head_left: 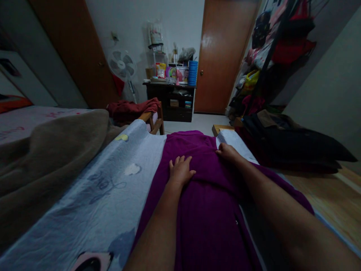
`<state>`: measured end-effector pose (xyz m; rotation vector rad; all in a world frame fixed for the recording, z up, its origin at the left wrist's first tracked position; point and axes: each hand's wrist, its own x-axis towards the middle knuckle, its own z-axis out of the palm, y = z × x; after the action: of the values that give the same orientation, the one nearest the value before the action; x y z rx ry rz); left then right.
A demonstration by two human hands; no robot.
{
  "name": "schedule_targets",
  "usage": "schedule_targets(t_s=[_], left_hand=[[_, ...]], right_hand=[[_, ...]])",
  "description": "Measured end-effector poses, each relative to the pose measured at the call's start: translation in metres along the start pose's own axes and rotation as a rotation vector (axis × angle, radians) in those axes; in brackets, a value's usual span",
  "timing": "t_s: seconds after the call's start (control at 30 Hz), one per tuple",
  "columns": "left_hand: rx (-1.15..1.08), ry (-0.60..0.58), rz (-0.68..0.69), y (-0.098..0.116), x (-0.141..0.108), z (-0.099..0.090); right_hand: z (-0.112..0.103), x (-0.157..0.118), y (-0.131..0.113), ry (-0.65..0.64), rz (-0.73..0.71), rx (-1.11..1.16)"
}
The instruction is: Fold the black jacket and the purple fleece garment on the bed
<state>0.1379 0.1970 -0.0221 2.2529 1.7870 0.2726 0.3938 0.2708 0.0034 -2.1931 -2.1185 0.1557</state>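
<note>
A purple zip-up garment (205, 218) lies spread lengthwise over a pale blue patterned bed sheet (113, 199), with a sleeve-like part reaching out to the right under my right forearm. My left hand (181, 171) rests flat on the upper middle of the cloth, fingers spread. At the garment's upper right edge, my right hand (227, 152) is closed, its fingertips pinching the purple fabric. A small zipper pull shows lower down, near the dark gap on the right side.
A brown blanket (56, 158) lies to the left. Dark folded clothes (293, 139) are stacked on wooden boards (327, 195) at right. Beyond the bed stand a black cabinet (153, 98) and a white fan (122, 64). A pink-framed object (94, 261) lies at the lower left.
</note>
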Motion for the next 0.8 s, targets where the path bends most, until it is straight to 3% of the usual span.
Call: schedule_targets(t_s=[0.07, 0.17, 0.27, 0.33, 0.43, 0.5, 0.8], left_hand=[[0.022, 0.034, 0.08, 0.006, -0.001, 0.0], [0.038, 0.036, 0.235, 0.015, -0.002, 0.004], [0.004, -0.017, 0.236, 0.022, -0.004, 0.007], [-0.016, -0.004, 0.213, 0.024, -0.005, 0.006], [-0.013, 0.04, 0.238, 0.024, -0.006, 0.003], [-0.001, 0.046, 0.254, 0.023, -0.006, 0.001], [-0.111, 0.041, 0.333, 0.025, -0.001, 0.005]], right_hand=[[-0.006, -0.005, 0.004, -0.048, -0.027, -0.017], [-0.026, -0.017, 0.013, -0.227, -0.029, -0.058], [-0.042, -0.031, 0.026, -0.371, 0.025, -0.036], [-0.046, -0.04, 0.034, -0.334, 0.026, 0.012], [-0.044, -0.049, 0.045, -0.142, 0.032, 0.042], [-0.041, -0.054, 0.051, -0.085, 0.043, 0.012], [-0.047, -0.083, 0.083, -0.193, 0.063, -0.061]])
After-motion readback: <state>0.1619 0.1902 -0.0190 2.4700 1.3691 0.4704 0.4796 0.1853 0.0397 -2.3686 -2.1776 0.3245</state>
